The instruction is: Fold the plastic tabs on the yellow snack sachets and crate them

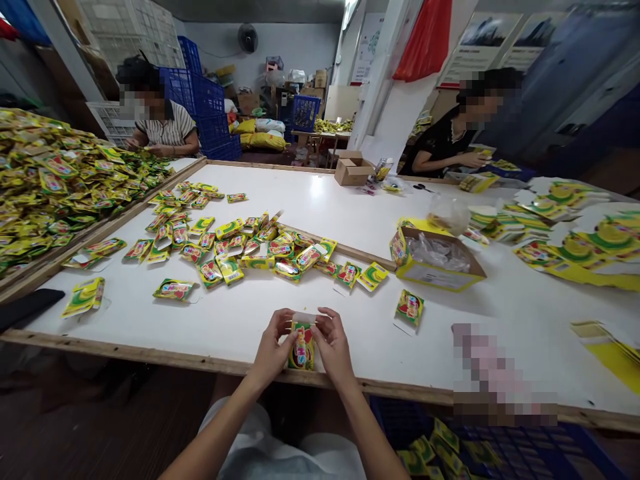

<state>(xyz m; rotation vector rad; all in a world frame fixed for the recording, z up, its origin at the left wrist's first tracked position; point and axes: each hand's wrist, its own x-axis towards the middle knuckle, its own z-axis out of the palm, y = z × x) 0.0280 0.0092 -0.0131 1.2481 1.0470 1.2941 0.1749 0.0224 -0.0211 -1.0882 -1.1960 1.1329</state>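
A small yellow-green printed carton (pixel 302 348) stands between my hands at the table's front edge, its pale top flap raised. My left hand (pixel 277 340) grips its left side, thumb on the printed face. On the other side my right hand (pixel 331 339) holds it the same way, fingers curled near the flap. Beyond my hands lies a loose pile of similar cartons (pixel 280 248). One carton with an open white flap (pixel 409 309) lies to the right, another carton (pixel 174 290) to the left.
A heap of small packets (pixel 55 173) fills the left bay behind a wooden rim (pixel 100 233). An open yellow box with clear plastic (pixel 435 260) stands right of the pile. Flat printed card sheets (pixel 585 233) lie far right. Below the edge sits a blue crate (pixel 530 447). Two people sit across.
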